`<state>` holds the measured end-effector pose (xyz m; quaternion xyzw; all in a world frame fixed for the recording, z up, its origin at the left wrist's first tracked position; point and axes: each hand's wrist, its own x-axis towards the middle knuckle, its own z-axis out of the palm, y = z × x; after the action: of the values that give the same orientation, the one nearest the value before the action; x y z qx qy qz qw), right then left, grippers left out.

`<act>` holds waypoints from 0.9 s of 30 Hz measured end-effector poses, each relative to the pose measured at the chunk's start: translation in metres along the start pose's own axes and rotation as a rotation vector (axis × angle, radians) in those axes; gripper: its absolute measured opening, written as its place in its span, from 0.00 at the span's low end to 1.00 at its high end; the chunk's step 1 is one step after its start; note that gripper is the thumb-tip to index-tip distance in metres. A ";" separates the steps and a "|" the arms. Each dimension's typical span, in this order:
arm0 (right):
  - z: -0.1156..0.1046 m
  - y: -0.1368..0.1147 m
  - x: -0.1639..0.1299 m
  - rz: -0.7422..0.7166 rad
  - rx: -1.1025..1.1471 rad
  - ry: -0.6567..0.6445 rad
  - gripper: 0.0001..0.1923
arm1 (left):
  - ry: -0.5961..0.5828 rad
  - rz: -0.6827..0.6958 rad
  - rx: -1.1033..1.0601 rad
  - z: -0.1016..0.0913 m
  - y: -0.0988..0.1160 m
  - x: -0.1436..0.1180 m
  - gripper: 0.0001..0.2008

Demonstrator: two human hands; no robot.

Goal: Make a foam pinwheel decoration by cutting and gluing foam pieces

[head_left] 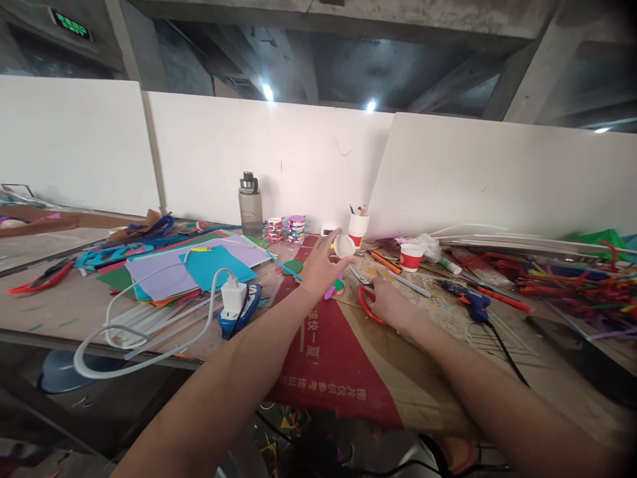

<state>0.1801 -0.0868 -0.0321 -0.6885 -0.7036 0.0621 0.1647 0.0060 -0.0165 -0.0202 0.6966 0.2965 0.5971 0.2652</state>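
STEP: picking up supplies | left hand (318, 265) fingers pinch small white cup (344, 246), lifted at 12 o'clock | right hand (391, 302) fingers curl on red scissors (369, 307) at 3 o'clock on surface (438, 372) | NEXT: likely needs firm scissor grip, cup steadied.

Landmark: red banner (328, 345). Over it, toward you, the bench is bare; you can pass either hand there. Left of it, white cable (149, 318) and charger (233, 295) block low sweeps. Behind it, stacked paper cups (357, 229) and water bottle (249, 206) stand upright. Right of it, glue gun (470, 302) and its cord cross the surface.
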 end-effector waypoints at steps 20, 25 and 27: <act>-0.004 0.003 -0.004 -0.207 1.195 0.027 0.20 | -0.196 -0.528 -0.764 0.011 0.000 -0.006 0.22; -0.012 -0.008 -0.014 -0.211 1.112 0.049 0.18 | -0.130 -0.620 -0.849 0.005 0.002 0.002 0.08; -0.012 -0.011 -0.016 -0.196 1.127 0.003 0.21 | -0.126 -0.654 -0.843 0.004 0.002 0.003 0.06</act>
<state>0.1736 -0.1046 -0.0196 -0.4261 -0.6219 0.4111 0.5125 0.0110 -0.0159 -0.0171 0.4353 0.2160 0.5074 0.7116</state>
